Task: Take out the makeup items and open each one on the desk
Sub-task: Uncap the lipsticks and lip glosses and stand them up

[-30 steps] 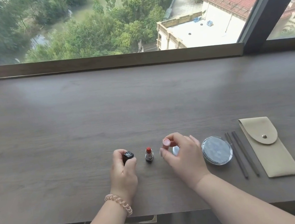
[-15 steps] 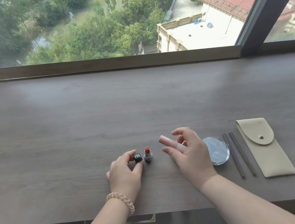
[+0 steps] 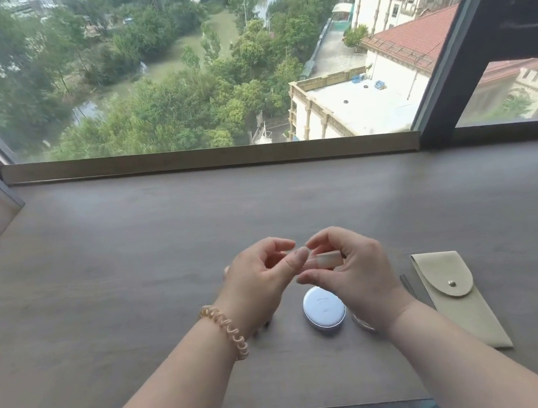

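The right hand (image 3: 356, 271) pinches a small pink lip tube (image 3: 329, 260) above the counter (image 3: 134, 292). The tube lies sideways, its free end pointing at the left hand (image 3: 257, 281). That grip is loosely curled and empty, just beside it.

text: none legible | round compact (image 3: 324, 310): faint print, too blurred

pink tube (image 3: 329, 260): mostly hidden in right hand (image 3: 356, 271) | pencil (image 3: 409, 286): wrist-hidden

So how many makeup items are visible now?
3: pale tube in the right hand, round compact between the wrists, dark stick beside the pouch. More may lie hidden under the left hand.
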The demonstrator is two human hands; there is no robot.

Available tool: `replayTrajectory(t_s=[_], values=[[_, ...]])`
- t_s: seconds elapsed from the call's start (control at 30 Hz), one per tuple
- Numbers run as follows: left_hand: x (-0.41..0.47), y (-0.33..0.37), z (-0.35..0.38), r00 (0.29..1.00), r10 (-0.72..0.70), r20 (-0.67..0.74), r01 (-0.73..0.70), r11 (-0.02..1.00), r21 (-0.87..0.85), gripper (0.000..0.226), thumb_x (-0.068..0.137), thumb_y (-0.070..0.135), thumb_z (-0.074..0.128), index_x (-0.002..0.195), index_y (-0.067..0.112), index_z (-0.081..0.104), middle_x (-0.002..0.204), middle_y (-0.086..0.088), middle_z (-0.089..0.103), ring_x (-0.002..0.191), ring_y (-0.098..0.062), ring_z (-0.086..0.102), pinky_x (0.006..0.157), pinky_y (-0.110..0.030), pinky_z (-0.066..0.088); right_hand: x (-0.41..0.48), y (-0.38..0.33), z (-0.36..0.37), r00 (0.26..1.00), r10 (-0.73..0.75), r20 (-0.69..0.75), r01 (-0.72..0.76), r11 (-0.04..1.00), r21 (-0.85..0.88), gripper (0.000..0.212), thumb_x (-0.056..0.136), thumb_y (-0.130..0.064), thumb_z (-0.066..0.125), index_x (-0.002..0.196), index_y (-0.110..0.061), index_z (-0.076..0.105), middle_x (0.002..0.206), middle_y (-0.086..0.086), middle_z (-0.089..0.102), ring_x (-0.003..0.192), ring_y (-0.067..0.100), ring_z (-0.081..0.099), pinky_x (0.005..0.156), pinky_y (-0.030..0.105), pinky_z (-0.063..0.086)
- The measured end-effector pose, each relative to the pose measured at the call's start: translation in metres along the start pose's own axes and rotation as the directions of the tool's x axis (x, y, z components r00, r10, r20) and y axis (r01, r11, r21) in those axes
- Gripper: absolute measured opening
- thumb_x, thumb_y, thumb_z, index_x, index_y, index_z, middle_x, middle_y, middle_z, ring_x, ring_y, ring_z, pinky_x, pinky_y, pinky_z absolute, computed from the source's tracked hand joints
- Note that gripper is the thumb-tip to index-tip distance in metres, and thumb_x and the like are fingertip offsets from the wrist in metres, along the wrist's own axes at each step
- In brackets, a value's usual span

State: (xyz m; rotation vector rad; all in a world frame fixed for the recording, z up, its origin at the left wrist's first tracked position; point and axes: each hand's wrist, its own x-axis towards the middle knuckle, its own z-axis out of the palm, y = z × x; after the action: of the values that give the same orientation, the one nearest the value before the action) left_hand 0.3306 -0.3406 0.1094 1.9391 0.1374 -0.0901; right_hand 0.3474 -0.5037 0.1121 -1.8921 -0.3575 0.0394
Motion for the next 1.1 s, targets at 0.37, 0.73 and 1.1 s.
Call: replayTrajectory(t_s=[0.37, 0.73, 1.1], values=[[-0.014, 0.064, 0.000, 0.980, 0.179, -0.081, -0.192, 0.962, -0.196, 0.034, 0.072, 0.040, 0.068, 0.078, 0.007, 0.068, 0.054, 0.008, 0.046, 0.049, -0.005, 0.037, 0.048, -0.014, 0.031, 0.021, -0.058, -0.061, 0.996, -0.067, 0.051, 0.076, 0.977, -0.197, 0.070, 0.077, -0.076, 0.036, 0.074, -0.015, 0.070, 0.066, 0.000, 0.069, 0.071, 0.017, 0.064, 0.073, 0.045, 0.049], [-0.022, 0.082, -0.003, 0.963, 0.208, -0.174, -0.246, 0.940, -0.237, 0.049, 0.073, 0.056, 0.068, 0.067, 0.007, 0.069, 0.046, 0.009, 0.050, 0.048, -0.006, 0.041, 0.050, -0.016, 0.036, 0.010, -0.090, -0.047, 0.999, -0.025, -0.028, 0.015, 0.948, -0.318, 0.054, 0.093, -0.057, 0.030, 0.076, -0.033, 0.076, 0.045, 0.000, 0.058, 0.065, 0.013, 0.061, 0.075, 0.037, 0.048], [-0.029, 0.084, -0.007, 0.999, 0.020, 0.048, 0.004, 0.889, -0.457, 0.040, 0.075, 0.048, 0.056, 0.078, 0.014, 0.078, 0.058, 0.008, 0.056, 0.057, -0.010, 0.042, 0.063, -0.021, 0.038, 0.017, -0.068, -0.048, 0.862, -0.507, -0.007, 0.426, 0.731, -0.533, 0.049, 0.091, -0.063, 0.021, 0.065, -0.025, 0.039, 0.058, -0.015, 0.035, 0.066, 0.009, 0.036, 0.083, 0.036, 0.035]])
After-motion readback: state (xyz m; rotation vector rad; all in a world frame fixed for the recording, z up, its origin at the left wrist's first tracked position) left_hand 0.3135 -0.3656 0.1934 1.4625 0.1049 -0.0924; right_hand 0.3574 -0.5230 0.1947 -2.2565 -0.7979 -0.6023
